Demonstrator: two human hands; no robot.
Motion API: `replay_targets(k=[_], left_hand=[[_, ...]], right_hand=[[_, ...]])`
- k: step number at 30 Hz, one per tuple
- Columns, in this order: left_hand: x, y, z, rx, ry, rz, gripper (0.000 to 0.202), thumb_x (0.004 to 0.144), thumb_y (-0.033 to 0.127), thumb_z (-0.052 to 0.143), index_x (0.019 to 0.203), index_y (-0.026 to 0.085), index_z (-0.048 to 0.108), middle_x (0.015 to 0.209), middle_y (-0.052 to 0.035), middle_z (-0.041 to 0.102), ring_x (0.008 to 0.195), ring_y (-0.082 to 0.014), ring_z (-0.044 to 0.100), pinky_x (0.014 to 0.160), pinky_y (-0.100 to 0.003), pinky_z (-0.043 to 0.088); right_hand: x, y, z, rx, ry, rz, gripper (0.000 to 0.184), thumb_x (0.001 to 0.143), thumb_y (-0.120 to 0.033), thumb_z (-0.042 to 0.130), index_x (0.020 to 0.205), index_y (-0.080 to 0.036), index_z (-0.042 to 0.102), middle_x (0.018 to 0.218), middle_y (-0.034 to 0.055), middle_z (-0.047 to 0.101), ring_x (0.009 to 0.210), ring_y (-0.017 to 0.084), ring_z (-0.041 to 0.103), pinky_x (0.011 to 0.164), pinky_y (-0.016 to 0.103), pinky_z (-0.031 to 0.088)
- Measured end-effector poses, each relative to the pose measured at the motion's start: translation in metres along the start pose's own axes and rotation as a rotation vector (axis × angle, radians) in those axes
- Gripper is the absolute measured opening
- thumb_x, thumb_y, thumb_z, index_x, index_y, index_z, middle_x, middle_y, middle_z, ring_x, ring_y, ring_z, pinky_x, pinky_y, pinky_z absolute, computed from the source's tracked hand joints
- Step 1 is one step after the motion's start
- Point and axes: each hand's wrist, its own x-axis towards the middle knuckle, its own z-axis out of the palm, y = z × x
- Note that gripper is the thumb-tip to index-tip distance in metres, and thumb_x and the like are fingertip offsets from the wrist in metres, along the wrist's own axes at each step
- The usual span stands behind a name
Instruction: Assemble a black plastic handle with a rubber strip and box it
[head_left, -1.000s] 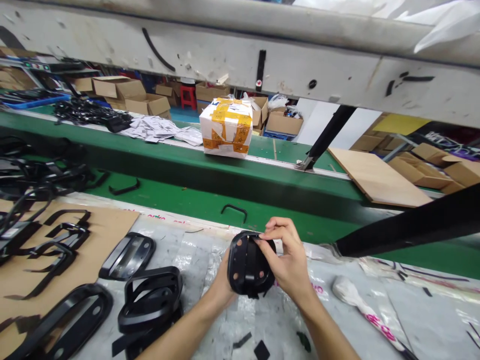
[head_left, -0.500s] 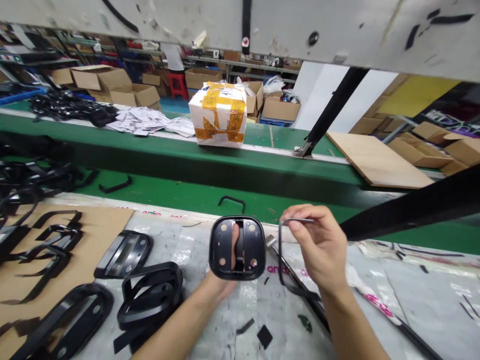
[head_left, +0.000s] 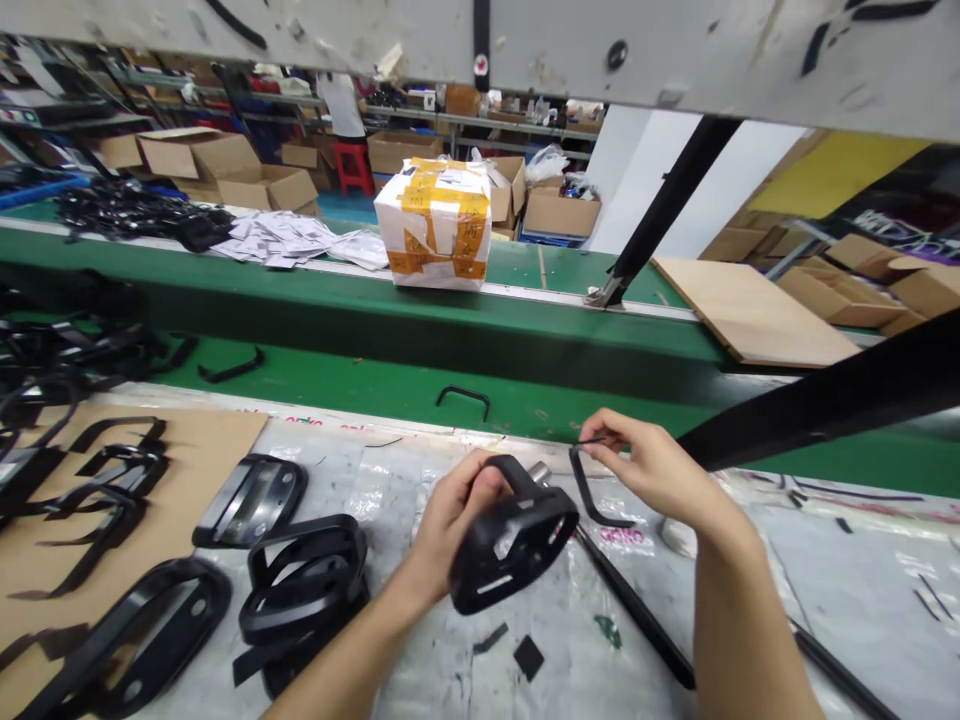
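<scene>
Head view: L hand (head_left: 454, 525) wraps black plastic frame (head_left: 517, 545) and tilts it up over near plastic-covered bench (head_left: 862, 570), apparently to bring it by R hand (head_left: 660, 470), pinched narrow on thin black bent strip (head_left: 592, 495) just right.

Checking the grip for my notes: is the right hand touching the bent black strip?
Touching: the head view shows the right hand pinching the upper end of the bent black strip.

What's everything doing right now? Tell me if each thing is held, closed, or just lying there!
black plastic frame, held up and tilted
left hand, closed around the black plastic frame
bent black strip, hanging in the air, held at its top end
right hand, pinching the bent black strip
taped box, closed, wrapped in yellow tape
stacked frames, lying in a pile
</scene>
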Motion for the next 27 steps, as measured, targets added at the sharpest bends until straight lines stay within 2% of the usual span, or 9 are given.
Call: replay_targets(k=[3, 7, 11, 15, 17, 19, 21, 24, 27], left_hand=[[-0.007, 0.011, -0.002, 0.308, -0.128, 0.174, 0.036, 0.096, 0.055, 0.069, 0.099, 0.019, 0.073, 0.088, -0.003, 0.07, 0.08, -0.0179, 0.061, 0.075, -0.028, 0.046], [-0.013, 0.02, 0.004, 0.471, -0.227, 0.194, 0.031, 0.102, 0.048, 0.063, 0.109, 0.019, 0.069, 0.101, -0.0047, 0.072, 0.092, -0.0194, 0.064, 0.085, -0.03, 0.047], [-0.02, 0.024, 0.014, 0.167, -0.336, -0.027, 0.03, 0.1, 0.047, 0.064, 0.106, 0.018, 0.064, 0.082, 0.0013, 0.056, 0.069, -0.0107, 0.048, 0.063, -0.023, 0.036], [-0.029, 0.017, 0.02, -0.231, -0.418, -0.333, 0.034, 0.091, 0.044, 0.073, 0.095, 0.019, 0.051, 0.069, 0.0089, 0.03, 0.055, -0.0058, 0.02, 0.052, -0.021, 0.016], [-0.037, 0.01, 0.017, -0.228, -0.429, -0.408, 0.035, 0.091, 0.046, 0.072, 0.104, 0.02, 0.052, 0.071, 0.0083, 0.032, 0.055, -0.0061, 0.023, 0.053, -0.02, 0.02], [-0.048, 0.001, 0.008, -0.046, -0.374, -0.353, 0.041, 0.098, 0.051, 0.065, 0.125, 0.022, 0.053, 0.078, 0.0046, 0.045, 0.06, -0.0094, 0.04, 0.059, -0.022, 0.035], [-0.064, -0.008, -0.005, 0.258, -0.279, -0.147, 0.049, 0.103, 0.056, 0.055, 0.144, 0.028, 0.048, 0.109, -0.006, 0.061, 0.093, -0.0188, 0.061, 0.085, -0.032, 0.051], [-0.084, -0.022, -0.027, 0.625, -0.289, 0.254, 0.062, 0.1, 0.071, 0.05, 0.145, 0.03, 0.053, 0.155, -0.0135, 0.047, 0.144, -0.034, 0.044, 0.12, -0.049, 0.036], [-0.089, -0.035, -0.042, 0.754, -0.326, 0.428, 0.065, 0.093, 0.078, 0.056, 0.128, 0.023, 0.063, 0.138, -0.0154, 0.061, 0.131, -0.0369, 0.055, 0.116, -0.051, 0.042]], right_hand=[[-0.012, 0.023, -0.008, -0.116, -0.117, 0.11, 0.009, 0.09, -0.029, 0.061, 0.088, -0.025, 0.068, 0.078, 0.0012, 0.074, 0.07, 0.021, 0.068, 0.068, 0.032, 0.052], [-0.041, 0.04, -0.012, -0.222, -0.002, 0.182, 0.019, 0.088, -0.023, 0.053, 0.098, -0.022, 0.07, 0.099, 0.0109, 0.077, 0.091, 0.03, 0.073, 0.087, 0.045, 0.056], [-0.084, 0.02, 0.003, -0.097, 0.154, 0.087, 0.037, 0.101, -0.036, 0.055, 0.135, -0.025, 0.063, 0.137, 0.0147, 0.066, 0.12, 0.032, 0.066, 0.105, 0.05, 0.055], [-0.12, -0.017, 0.044, 0.285, 0.062, -0.074, 0.07, 0.102, -0.039, 0.064, 0.164, -0.039, 0.032, 0.167, 0.0081, 0.042, 0.14, 0.027, 0.058, 0.11, 0.041, 0.056], [-0.126, -0.028, 0.066, 0.397, 0.065, -0.085, 0.055, 0.104, -0.04, 0.062, 0.157, -0.035, 0.045, 0.157, 0.0089, 0.056, 0.134, 0.026, 0.063, 0.104, 0.036, 0.058], [-0.126, -0.033, 0.085, 0.487, 0.089, 0.011, 0.034, 0.106, -0.046, 0.058, 0.131, -0.026, 0.066, 0.119, 0.0101, 0.076, 0.102, 0.024, 0.075, 0.082, 0.031, 0.062], [-0.123, -0.034, 0.101, 0.583, 0.09, 0.175, 0.04, 0.105, -0.056, 0.056, 0.104, -0.02, 0.071, 0.081, 0.0057, 0.074, 0.066, 0.019, 0.071, 0.061, 0.027, 0.057], [-0.121, -0.036, 0.123, 0.696, 0.026, 0.375, 0.054, 0.099, -0.072, 0.054, 0.086, -0.02, 0.063, 0.055, -0.0004, 0.061, 0.045, 0.018, 0.061, 0.045, 0.026, 0.048], [-0.12, -0.039, 0.14, 0.717, -0.03, 0.429, 0.059, 0.097, -0.078, 0.05, 0.081, -0.022, 0.059, 0.047, -0.0019, 0.058, 0.038, 0.017, 0.056, 0.039, 0.025, 0.041]])
